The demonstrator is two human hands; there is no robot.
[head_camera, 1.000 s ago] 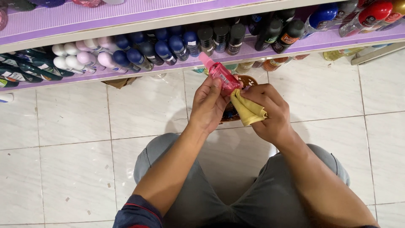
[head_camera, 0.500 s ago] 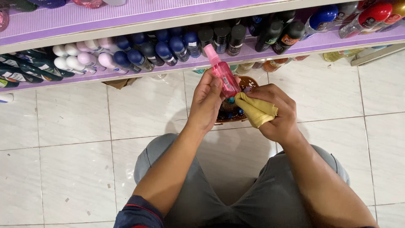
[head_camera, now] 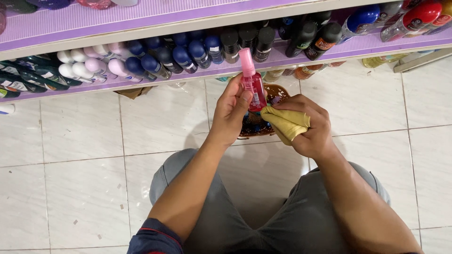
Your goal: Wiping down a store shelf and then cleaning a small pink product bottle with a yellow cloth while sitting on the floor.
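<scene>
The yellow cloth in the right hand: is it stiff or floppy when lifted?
Probably floppy: the yellow cloth is bunched into soft folds inside the right hand. It looks light and thin. It seems unlikely to slip, since the fingers wrap over it.

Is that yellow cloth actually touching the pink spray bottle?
Touching. The head view shows the yellow cloth pressed against the pink spray bottle, with no gap between them.

White tiled floor (head_camera: 80, 155) under a brown basket (head_camera: 278, 91); purple shelf (head_camera: 329, 51) lined with lying roll-on bottles (head_camera: 141, 63).
</scene>
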